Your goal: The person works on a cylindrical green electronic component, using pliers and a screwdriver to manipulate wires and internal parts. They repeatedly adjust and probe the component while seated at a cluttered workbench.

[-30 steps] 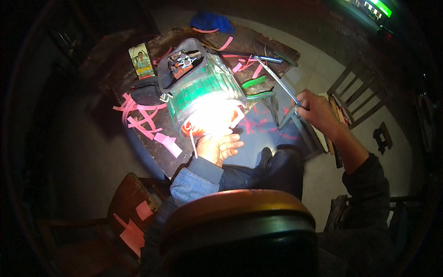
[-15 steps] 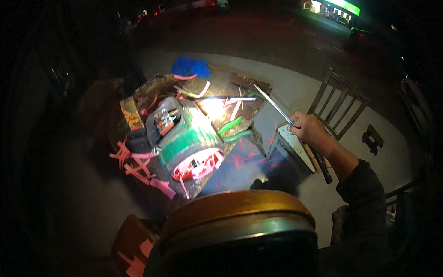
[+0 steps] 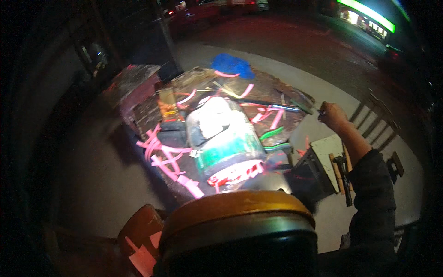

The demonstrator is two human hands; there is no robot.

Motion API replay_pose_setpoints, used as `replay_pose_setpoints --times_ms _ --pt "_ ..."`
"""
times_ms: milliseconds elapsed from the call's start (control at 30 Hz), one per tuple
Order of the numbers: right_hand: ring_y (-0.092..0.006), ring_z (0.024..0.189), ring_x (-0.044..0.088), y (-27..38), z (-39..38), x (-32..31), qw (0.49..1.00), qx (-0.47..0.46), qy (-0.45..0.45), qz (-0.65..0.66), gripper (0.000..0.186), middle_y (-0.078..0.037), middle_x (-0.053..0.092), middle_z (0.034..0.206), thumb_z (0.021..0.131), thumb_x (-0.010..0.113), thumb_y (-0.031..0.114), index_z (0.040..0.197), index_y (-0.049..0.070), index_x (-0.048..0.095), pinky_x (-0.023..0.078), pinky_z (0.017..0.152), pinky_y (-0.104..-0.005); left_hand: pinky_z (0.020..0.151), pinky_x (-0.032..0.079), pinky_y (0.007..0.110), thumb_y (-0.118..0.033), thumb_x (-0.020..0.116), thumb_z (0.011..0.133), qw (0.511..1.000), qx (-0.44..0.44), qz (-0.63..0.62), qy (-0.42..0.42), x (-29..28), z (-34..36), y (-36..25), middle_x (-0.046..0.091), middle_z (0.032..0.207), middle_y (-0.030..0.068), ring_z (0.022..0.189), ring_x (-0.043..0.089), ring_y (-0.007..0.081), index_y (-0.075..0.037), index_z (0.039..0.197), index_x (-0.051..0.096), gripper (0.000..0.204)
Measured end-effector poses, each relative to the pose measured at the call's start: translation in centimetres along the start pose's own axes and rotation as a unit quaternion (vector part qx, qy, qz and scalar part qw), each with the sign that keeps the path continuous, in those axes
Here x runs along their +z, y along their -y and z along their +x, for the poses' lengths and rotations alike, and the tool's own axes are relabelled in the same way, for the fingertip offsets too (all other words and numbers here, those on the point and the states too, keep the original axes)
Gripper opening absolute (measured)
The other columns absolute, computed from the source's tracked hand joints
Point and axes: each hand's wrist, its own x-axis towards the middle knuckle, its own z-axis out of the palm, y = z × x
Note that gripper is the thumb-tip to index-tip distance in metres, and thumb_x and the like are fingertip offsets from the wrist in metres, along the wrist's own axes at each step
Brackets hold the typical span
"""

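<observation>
The motor lies on its side on the surface, its open end turned toward you — probably so the red and pink inside that end faces your seat. Light falls hard on its top and washes out the detail there. Pliers rest just beside its right flank, green grips toward the right, which seems to suit a reach from that side. A dark rod lies beyond them, and the pink strips sit in a loose tangle to the left, perhaps to leave the right side freer. A blue cloth is at the far edge, while a hammer lies on the stool to your right.

Your right hand is out past the surface's right corner, well apart from the motor. Its fingers are curled in, nearly closed, with a small glint at the tips — whether they grip something, you cannot tell. Your left hand is out of view.
</observation>
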Motion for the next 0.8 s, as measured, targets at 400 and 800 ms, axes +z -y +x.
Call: replay_pose_setpoints --times_ms 400,800 --pt "-0.0399 0.095 0.079 5.9 8.9 4.6 0.994 -0.099 0.028 -0.030 0.026 -0.023 0.078 0.094 0.083 0.084 0.014 0.105 0.002 0.078 0.063 0.086 -0.0484 0.093 0.061 0.041 -0.027 0.059 0.114 0.995 0.050 0.072 -0.053 -1.4 -0.6 -5.3 0.072 0.124 0.0170 0.109 0.073 0.0289 0.000 0.140 0.060 0.038" --pt "-0.0412 0.108 0.074 9.5 2.7 4.0 0.976 -0.198 -0.067 0.052 0.033 -0.025 0.075 0.112 0.094 0.071 0.024 0.122 0.007 0.076 0.059 0.095 -0.0538 0.109 0.053 0.040 -0.015 0.060 0.111 0.932 0.266 0.236 -0.071 7.1 0.9 -11.7 0.059 0.150 0.0210 0.132 0.064 0.0273 0.001 0.149 0.050 0.042"
